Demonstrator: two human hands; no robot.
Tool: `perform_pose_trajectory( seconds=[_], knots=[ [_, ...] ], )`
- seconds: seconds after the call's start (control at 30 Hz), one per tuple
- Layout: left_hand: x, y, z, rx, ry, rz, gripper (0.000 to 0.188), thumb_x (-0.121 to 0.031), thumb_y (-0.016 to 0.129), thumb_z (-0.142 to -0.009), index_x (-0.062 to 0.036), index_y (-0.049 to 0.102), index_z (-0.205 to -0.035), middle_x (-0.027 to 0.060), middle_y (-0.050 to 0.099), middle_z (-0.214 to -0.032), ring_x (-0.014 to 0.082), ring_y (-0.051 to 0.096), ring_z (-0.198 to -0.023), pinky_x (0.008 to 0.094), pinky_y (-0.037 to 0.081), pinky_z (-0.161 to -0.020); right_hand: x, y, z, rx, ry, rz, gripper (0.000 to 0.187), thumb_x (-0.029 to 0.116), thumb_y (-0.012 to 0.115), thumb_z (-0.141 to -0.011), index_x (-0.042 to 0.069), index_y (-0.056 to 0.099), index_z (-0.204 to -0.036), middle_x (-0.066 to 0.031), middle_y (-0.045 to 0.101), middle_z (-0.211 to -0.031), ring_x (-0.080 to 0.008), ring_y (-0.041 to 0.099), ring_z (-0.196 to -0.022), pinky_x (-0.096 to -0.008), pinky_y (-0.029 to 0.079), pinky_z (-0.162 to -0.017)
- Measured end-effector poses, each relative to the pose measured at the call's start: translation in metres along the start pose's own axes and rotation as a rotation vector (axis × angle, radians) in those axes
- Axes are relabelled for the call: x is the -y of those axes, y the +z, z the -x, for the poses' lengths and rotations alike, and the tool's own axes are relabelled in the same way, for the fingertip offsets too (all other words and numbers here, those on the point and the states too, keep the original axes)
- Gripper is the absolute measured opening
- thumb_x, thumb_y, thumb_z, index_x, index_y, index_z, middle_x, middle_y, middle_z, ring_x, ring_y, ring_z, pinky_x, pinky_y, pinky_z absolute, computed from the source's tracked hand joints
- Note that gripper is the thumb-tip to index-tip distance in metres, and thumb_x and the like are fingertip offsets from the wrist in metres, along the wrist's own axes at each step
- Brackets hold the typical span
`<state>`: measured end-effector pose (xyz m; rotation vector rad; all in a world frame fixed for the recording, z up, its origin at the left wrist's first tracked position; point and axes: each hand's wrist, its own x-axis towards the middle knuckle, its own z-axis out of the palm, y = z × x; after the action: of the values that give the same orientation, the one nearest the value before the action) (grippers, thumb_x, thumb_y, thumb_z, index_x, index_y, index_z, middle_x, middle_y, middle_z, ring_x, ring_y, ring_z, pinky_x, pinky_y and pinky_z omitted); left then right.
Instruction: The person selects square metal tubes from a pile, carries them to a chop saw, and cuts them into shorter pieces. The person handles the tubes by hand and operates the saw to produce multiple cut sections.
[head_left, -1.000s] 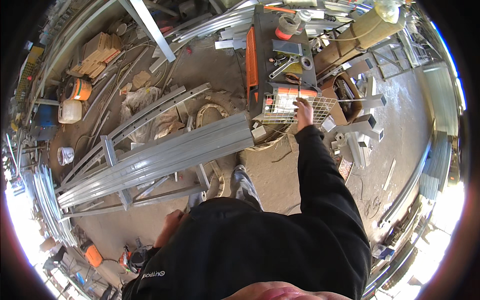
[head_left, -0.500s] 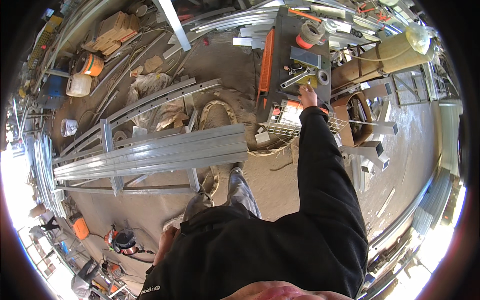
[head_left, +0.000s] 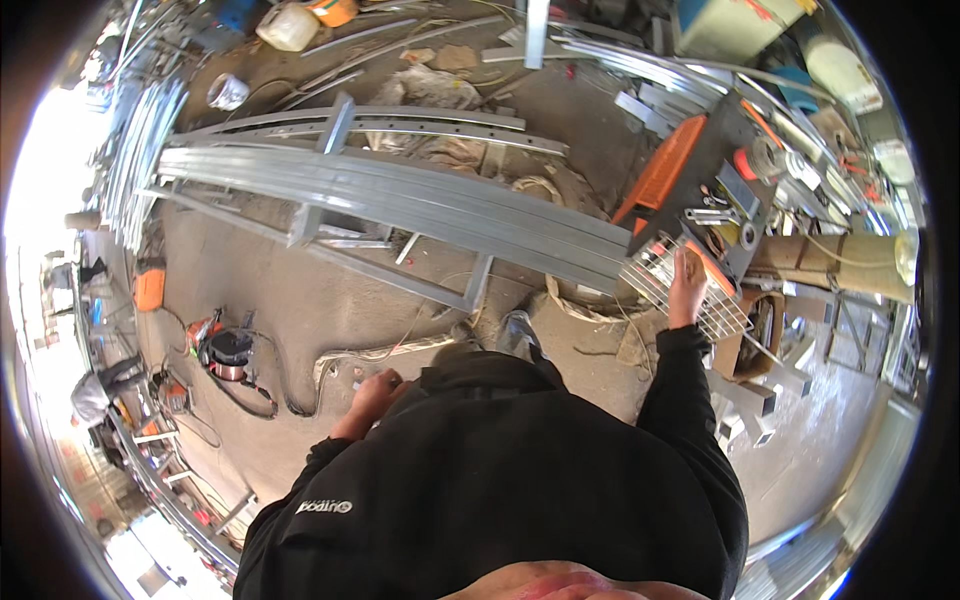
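Note:
My right hand [head_left: 686, 288] is over a white wire basket [head_left: 728, 318] at the near end of a dark bench [head_left: 690, 170]. Its fingers are curled in; whatever they hold, if anything, is hidden. Just beyond it, a wrench [head_left: 712, 215], a tape-like ring [head_left: 748, 236] and a grey flat plate [head_left: 737, 190] lie on the bench. Low at my left side, my left hand [head_left: 372, 400] is loosely closed beside my black jacket [head_left: 520, 450]. A small dark spot shows at its fingers, too small to name.
Long galvanised steel profiles [head_left: 420, 205] rest on a metal frame in front of me. An orange panel [head_left: 662, 165] lines the bench's left side. A cardboard box [head_left: 757, 345] and square tubes [head_left: 750, 395] stand right. A cable-trailing machine [head_left: 230, 350] sits on the floor at left.
My right hand has drawn back from the tools on the bench to above the wire basket. My view has turned left, and my left hand now shows more fully.

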<state>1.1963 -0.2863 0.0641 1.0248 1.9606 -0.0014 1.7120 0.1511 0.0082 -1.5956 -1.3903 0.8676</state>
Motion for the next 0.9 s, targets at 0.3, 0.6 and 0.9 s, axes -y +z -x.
perform_pose_trajectory(
  seconds=[0.3, 0.6, 0.9],
  knots=[
    [0.040, 0.036, 0.002, -0.020, -0.004, 0.029, 0.053, -0.057, 0.068, -0.094, -0.0052, 0.076, -0.102, 0.0212, 0.078, -0.096, 0.0428, 0.075, -0.097, 0.0535, 0.058, -0.088, 0.158, 0.071, 0.059, 0.493, -0.630, 0.620, 0.097, 0.037, 0.095, -0.073, 0.002, 0.049, -0.152, -0.0194, 0.056, -0.148, -0.0403, 0.050, -0.139, -0.0527, 0.040, -0.117],
    [0.098, 0.066, 0.039, -0.051, -0.129, 0.056, 0.053, -0.058, 0.067, -0.095, -0.0075, 0.075, -0.110, 0.0231, 0.078, -0.104, 0.0433, 0.074, -0.103, 0.0522, 0.057, -0.092, 0.149, 0.121, 0.060, 0.658, -0.621, 1.058, 0.144, 0.045, 0.102, -0.059, 0.006, 0.018, -0.169, -0.0250, 0.031, -0.170, -0.0419, 0.028, -0.159, -0.0556, 0.023, -0.130],
    [0.096, 0.094, 0.061, -0.062, -0.340, 0.148, 0.055, -0.059, 0.068, -0.095, -0.0083, 0.075, -0.115, 0.0209, 0.078, -0.113, 0.0424, 0.072, -0.110, 0.0517, 0.056, -0.097, 0.163, 0.127, 0.044, 0.751, -0.534, 1.119, 0.142, 0.039, 0.103, -0.057, 0.005, 0.020, -0.168, -0.0250, 0.039, -0.163, -0.0445, 0.036, -0.151, -0.0572, 0.030, -0.125]
  ],
)
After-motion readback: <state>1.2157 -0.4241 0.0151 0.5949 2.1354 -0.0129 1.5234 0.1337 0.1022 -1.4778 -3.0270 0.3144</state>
